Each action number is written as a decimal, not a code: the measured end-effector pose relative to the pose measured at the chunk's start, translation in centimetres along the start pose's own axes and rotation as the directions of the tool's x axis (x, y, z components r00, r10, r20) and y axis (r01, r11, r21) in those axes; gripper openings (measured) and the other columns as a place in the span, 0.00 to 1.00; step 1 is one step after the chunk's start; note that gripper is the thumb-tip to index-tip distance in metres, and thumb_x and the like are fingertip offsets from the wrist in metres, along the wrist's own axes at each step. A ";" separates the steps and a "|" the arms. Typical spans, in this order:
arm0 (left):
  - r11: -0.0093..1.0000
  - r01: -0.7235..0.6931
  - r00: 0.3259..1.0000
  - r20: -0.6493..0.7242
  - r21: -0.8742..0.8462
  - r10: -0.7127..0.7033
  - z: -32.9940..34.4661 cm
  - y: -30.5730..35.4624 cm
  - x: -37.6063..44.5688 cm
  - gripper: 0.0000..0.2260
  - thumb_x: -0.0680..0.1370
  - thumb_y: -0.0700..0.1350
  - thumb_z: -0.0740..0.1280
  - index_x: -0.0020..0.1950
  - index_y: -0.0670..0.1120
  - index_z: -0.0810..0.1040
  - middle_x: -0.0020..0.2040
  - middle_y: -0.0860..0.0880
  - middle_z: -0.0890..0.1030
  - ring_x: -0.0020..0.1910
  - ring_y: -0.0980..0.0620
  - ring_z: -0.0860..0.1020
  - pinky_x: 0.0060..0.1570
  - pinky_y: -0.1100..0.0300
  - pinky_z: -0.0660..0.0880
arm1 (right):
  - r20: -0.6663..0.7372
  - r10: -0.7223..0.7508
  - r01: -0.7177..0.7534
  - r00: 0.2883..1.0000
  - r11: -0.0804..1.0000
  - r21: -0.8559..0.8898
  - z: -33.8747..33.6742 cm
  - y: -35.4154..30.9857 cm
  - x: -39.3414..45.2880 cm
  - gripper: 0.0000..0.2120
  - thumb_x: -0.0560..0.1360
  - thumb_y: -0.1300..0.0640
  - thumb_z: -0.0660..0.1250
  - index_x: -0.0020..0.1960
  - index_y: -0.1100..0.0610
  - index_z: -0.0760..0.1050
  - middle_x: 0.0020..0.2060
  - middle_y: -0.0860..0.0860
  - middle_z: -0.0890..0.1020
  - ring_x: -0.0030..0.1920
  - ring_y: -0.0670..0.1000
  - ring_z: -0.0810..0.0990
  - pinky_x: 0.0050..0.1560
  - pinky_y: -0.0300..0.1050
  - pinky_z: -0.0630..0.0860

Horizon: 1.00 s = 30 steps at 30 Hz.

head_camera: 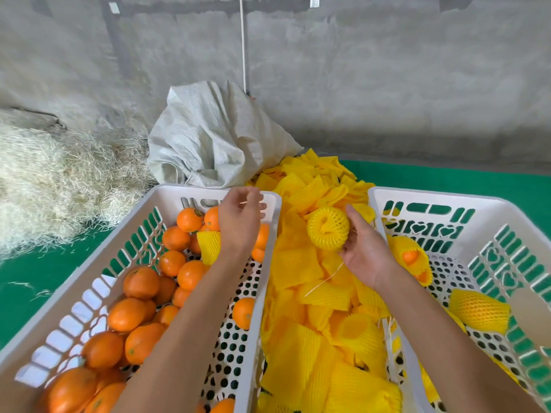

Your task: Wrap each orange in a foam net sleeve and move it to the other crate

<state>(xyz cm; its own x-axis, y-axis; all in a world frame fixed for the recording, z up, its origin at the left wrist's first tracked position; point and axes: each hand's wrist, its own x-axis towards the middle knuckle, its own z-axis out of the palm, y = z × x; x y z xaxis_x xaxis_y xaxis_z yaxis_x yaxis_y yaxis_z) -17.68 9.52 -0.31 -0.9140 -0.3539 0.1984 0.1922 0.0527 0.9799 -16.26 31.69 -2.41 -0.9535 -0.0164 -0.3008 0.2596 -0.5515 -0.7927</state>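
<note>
Right hand (pixel 365 251) holds the round orange wrapped in a yellow foam net sleeve (pixel 328 229) above the loose heap of flat yellow foam net sleeves (pixel 301 263); thumb and fingers curl round the wrapped fruit's right side, the gathered open end of the net turned toward the camera; this wrapped orange sits between the two crates, just left of the right crate's near corner.

Left hand (pixel 240 217) hovers over the far end of the white perforated plastic crate on the left (pixel 269 242); fingers loosely curled, gripping nothing that can be made out; a thin pale strand shows at the fingertips, but contact cannot be judged.

Left crate holds the bare glossy oranges (pixel 140 317), piled mostly along its left side; one folded yellow foam sleeve (pixel 208 244) lies among them, just under the left wrist.

White perforated plastic crate on the right (pixel 423 198) holds two oranges already in nets: one partly covered, orange skin showing (pixel 411 254), by its left wall; another fully netted (pixel 478 314) nearer the camera.

Beyond the crates: a crumpled white woven sack (pixel 214 135) against the grey concrete wall (pixel 387 84); a pile of pale straw-like fibre (pixel 59 186) at left; green floor covering (pixel 447 177) beneath everything.
</note>
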 end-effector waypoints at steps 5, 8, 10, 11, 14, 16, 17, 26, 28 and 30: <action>0.542 0.106 0.951 0.074 0.834 -0.300 -5.8 -5.1 0.4 0.05 0.81 0.42 0.64 0.48 0.41 0.76 0.46 0.41 0.80 0.46 0.42 0.79 0.44 0.50 0.76 | -0.033 -0.027 0.025 0.999 0.998 -0.055 -0.3 0.4 0.6 0.20 0.78 0.46 0.70 0.67 0.51 0.75 0.60 0.52 0.85 0.59 0.52 0.85 0.58 0.52 0.81; 0.143 0.027 0.885 0.043 0.989 -0.463 -5.7 -8.4 -1.0 0.18 0.83 0.46 0.65 0.72 0.44 0.69 0.73 0.40 0.71 0.74 0.38 0.67 0.71 0.44 0.68 | -0.021 -0.059 0.057 0.998 0.995 -0.084 -0.2 0.4 1.1 0.20 0.77 0.45 0.71 0.65 0.50 0.76 0.60 0.51 0.85 0.58 0.51 0.85 0.60 0.54 0.80; 0.034 -0.058 0.899 0.067 0.998 -0.433 -4.9 -9.6 -2.3 0.27 0.83 0.48 0.67 0.79 0.46 0.61 0.77 0.43 0.66 0.77 0.41 0.63 0.74 0.44 0.62 | -0.010 -0.060 0.059 0.998 0.993 -0.102 -0.2 0.5 1.2 0.24 0.76 0.44 0.72 0.69 0.50 0.74 0.61 0.50 0.84 0.60 0.51 0.84 0.61 0.54 0.80; -0.013 -0.088 0.907 0.074 0.996 -0.414 -4.5 -10.0 -3.0 0.28 0.83 0.49 0.67 0.79 0.46 0.59 0.76 0.43 0.66 0.76 0.42 0.64 0.73 0.44 0.61 | -0.007 -0.059 0.058 0.998 0.993 -0.107 -0.3 0.6 1.3 0.25 0.76 0.44 0.72 0.70 0.50 0.74 0.61 0.50 0.84 0.60 0.52 0.84 0.61 0.54 0.80; -0.141 -0.129 0.920 0.066 0.981 -0.386 -4.1 -11.0 -4.5 0.30 0.84 0.50 0.63 0.81 0.43 0.54 0.75 0.41 0.65 0.73 0.42 0.66 0.71 0.49 0.62 | -0.002 -0.065 0.064 0.998 0.991 -0.119 -0.4 0.6 1.2 0.23 0.75 0.43 0.72 0.67 0.50 0.76 0.60 0.50 0.85 0.60 0.52 0.84 0.60 0.54 0.80; -0.199 -0.161 0.913 0.069 0.967 -0.401 -4.4 -11.3 -4.9 0.35 0.84 0.52 0.62 0.83 0.41 0.47 0.78 0.38 0.61 0.77 0.41 0.63 0.73 0.49 0.60 | -0.002 -0.065 0.064 0.998 0.989 -0.135 -0.3 0.6 1.0 0.23 0.73 0.43 0.73 0.65 0.50 0.77 0.60 0.50 0.85 0.59 0.52 0.84 0.61 0.54 0.80; -0.220 -0.185 0.909 0.082 0.958 -0.409 -4.6 -11.1 -4.8 0.38 0.84 0.53 0.63 0.84 0.42 0.44 0.79 0.38 0.61 0.78 0.41 0.62 0.74 0.49 0.59 | -0.002 -0.065 0.064 0.998 0.988 -0.142 -0.3 0.6 0.8 0.22 0.73 0.43 0.73 0.64 0.50 0.77 0.60 0.50 0.85 0.59 0.52 0.85 0.61 0.54 0.80; -0.244 -0.252 0.914 0.147 0.937 -0.379 -5.4 -10.7 -4.0 0.35 0.83 0.48 0.65 0.84 0.46 0.48 0.71 0.41 0.73 0.72 0.40 0.70 0.72 0.48 0.62 | -0.018 -0.088 0.084 0.996 0.983 -0.162 0.0 0.6 0.2 0.09 0.78 0.47 0.70 0.55 0.49 0.80 0.56 0.50 0.87 0.60 0.53 0.84 0.65 0.56 0.78; -0.187 -0.190 0.906 0.099 0.964 -0.411 -4.5 -10.0 -3.7 0.32 0.83 0.47 0.66 0.82 0.46 0.53 0.69 0.40 0.75 0.69 0.39 0.73 0.67 0.48 0.66 | -0.016 -0.093 0.089 0.996 0.982 -0.164 0.0 0.6 0.3 0.08 0.79 0.47 0.70 0.54 0.48 0.80 0.54 0.49 0.87 0.59 0.52 0.84 0.65 0.56 0.78; -0.104 -0.095 0.902 0.042 0.990 -0.430 -4.1 -8.8 -3.3 0.28 0.80 0.51 0.69 0.76 0.45 0.61 0.62 0.43 0.79 0.60 0.42 0.77 0.57 0.50 0.68 | -0.015 -0.093 0.090 0.996 0.982 -0.168 0.0 0.7 0.3 0.07 0.79 0.47 0.70 0.54 0.48 0.80 0.52 0.48 0.87 0.59 0.52 0.84 0.64 0.56 0.78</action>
<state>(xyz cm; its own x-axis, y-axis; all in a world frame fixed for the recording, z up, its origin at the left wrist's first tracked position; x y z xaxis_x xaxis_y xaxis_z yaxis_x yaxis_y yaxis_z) -14.89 6.42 -9.65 -0.9218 -0.3029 -0.2420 -0.2866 0.9527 -0.1010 -16.41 31.31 -3.03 -0.9712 0.0475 -0.2333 0.1952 -0.4028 -0.8942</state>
